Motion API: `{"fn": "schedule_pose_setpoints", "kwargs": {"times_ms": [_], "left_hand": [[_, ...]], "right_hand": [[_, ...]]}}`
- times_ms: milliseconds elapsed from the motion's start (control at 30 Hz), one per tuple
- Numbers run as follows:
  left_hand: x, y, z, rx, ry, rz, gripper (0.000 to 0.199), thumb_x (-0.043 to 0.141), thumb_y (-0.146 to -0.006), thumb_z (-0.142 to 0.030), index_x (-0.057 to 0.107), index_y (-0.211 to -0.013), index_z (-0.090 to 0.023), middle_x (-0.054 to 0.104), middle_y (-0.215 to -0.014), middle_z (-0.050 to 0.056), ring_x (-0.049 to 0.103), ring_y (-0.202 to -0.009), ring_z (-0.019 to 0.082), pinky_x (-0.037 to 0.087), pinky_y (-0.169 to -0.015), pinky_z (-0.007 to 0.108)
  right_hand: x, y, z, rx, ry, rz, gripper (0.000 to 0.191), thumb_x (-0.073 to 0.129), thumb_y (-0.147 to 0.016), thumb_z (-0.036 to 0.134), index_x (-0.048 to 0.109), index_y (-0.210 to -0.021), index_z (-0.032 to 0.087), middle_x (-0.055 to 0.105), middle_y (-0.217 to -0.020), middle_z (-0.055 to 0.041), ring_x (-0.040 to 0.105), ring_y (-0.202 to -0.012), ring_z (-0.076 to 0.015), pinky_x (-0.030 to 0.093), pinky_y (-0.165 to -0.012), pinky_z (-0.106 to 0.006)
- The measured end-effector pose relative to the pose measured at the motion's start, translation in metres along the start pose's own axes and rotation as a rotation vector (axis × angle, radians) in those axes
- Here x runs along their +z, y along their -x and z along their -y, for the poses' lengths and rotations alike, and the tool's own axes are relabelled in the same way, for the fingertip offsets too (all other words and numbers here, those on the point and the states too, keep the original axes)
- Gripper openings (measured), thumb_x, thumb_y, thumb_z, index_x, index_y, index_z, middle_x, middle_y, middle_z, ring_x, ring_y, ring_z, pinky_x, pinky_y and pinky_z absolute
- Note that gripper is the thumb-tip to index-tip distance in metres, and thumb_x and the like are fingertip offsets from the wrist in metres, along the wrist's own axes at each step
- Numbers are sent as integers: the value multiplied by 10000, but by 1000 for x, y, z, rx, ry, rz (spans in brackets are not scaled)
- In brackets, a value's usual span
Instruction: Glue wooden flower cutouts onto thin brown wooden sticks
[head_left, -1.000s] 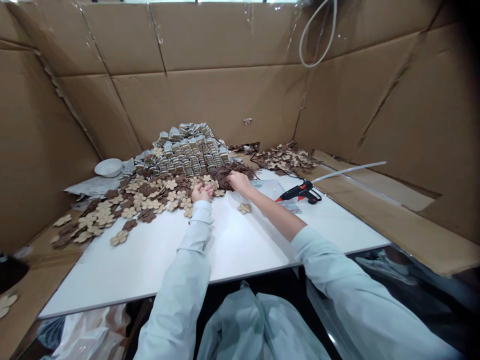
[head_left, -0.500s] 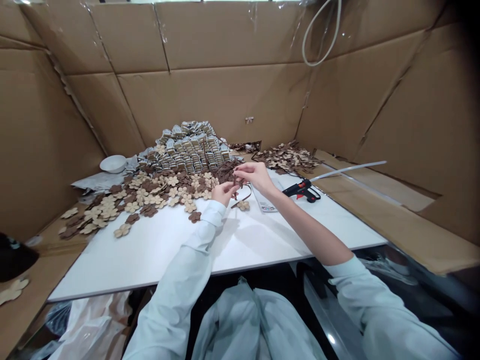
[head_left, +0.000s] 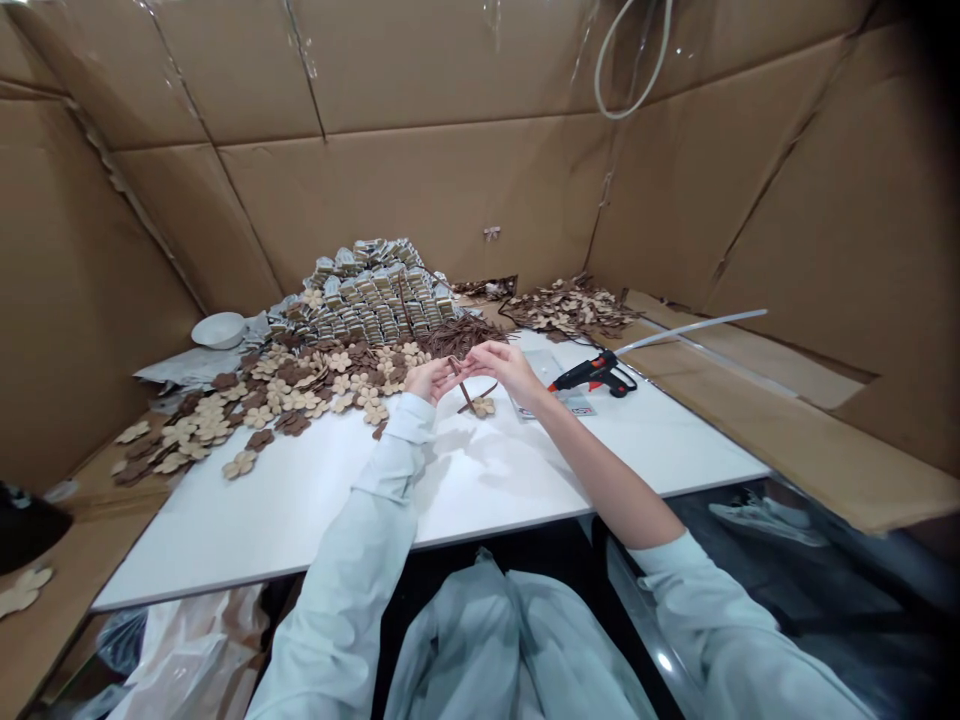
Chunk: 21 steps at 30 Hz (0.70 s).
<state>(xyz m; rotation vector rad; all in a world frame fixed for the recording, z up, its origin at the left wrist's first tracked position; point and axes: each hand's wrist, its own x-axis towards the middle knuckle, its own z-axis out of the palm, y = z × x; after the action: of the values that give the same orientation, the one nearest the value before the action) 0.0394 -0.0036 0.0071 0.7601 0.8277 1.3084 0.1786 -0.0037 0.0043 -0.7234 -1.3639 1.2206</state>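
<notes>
Both of my hands meet over the middle of the white tabletop. A thin brown strip [head_left: 464,393] hangs from between their fingertips. My left hand [head_left: 433,380] pinches the strip, and my right hand [head_left: 504,367] has its fingers closed at the same spot, palm side hidden. Just below them lies a beige felt flower [head_left: 481,407] with another bit of brown strip beside it. Behind my hands is a heap of brown strips [head_left: 466,336]. To the right of my right hand rests a black glue gun [head_left: 592,375] with a long clear glue stick in its back.
Beige and brown felt flowers [head_left: 285,390] spread over the left of the white table [head_left: 330,520]. Small silvery packets [head_left: 367,305] are stacked behind them, near a white bowl [head_left: 219,330]. More cut pieces [head_left: 574,308] lie back right. Cardboard walls [head_left: 420,190] enclose the table.
My hands have come down slightly and turned, with the strip now hanging lower between them. The whole view has shifted a little, and more of the clear sheet beneath the glue gun shows.
</notes>
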Motion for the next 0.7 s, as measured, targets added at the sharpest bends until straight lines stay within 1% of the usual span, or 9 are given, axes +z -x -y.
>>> {"fn": "schedule_pose_setpoints", "kwargs": {"times_ms": [67,133,267,333,433,500,567,633,700], "left_hand": [[0,-1,1,35,-14,-32,94,630,-619,-120,613,-679,-50,644,-619,94,631,-721,187,493,-803,336],[-1,-3,2,67,-41,-66,115,655,-598,-108,617,-693,-55,642,-607,76,630,-690,169,501,-786,323],[-6,-9,1,56,-96,-138,181,658,-574,-45,631,-752,-58,661,-681,92,628,-666,150,518,-715,260],[-9,-10,0,55,-119,-157,221,654,-566,-31,635,-784,-56,667,-738,108,627,-650,147,521,-645,229],[-12,-11,-3,77,-134,-159,254,644,-561,-14,635,-812,-47,667,-794,121,628,-658,150,496,-531,183],[-13,-11,-4,82,-136,-169,242,635,-561,-1,640,-798,-49,666,-807,123,629,-687,148,451,-458,141],[-14,-11,-5,83,-129,-180,220,635,-559,0,645,-772,-55,666,-804,121,628,-708,149,396,-395,117],[-15,-11,-6,91,-108,-184,204,638,-555,-2,645,-753,-51,664,-790,123,629,-714,154,361,-363,113],[-15,-11,-7,98,-93,-188,189,636,-552,3,642,-736,-44,663,-770,126,629,-702,157,351,-352,115]], "right_hand": [[2,-1,-1,21,13,19,331,573,-659,470,593,-699,142,638,-710,-41,593,-648,-117,475,-659,-250],[3,-1,-2,22,32,34,384,521,-684,512,595,-683,136,632,-682,-47,591,-627,-118,475,-641,-247],[1,0,-3,35,92,60,423,491,-692,533,588,-654,124,624,-644,-54,588,-608,-125,476,-625,-258],[-1,2,-4,33,143,88,362,554,-664,481,591,-671,121,628,-659,-52,587,-622,-126,476,-634,-262],[-4,4,-5,19,215,124,267,677,-555,327,591,-705,123,629,-678,-37,586,-642,-127,476,-641,-266],[-6,5,-4,28,239,116,272,694,-508,247,592,-729,124,629,-716,-36,585,-645,-128,479,-633,-268],[-9,5,-5,43,265,97,290,681,-498,200,600,-766,123,629,-787,-46,581,-644,-123,482,-622,-266],[-11,4,-6,55,308,79,313,669,-498,173,607,-800,120,625,-838,-56,574,-633,-115,484,-613,-261],[-13,3,-8,60,364,81,319,666,-500,165,614,-811,114,626,-833,-58,572,-627,-116,484,-612,-260]]}}
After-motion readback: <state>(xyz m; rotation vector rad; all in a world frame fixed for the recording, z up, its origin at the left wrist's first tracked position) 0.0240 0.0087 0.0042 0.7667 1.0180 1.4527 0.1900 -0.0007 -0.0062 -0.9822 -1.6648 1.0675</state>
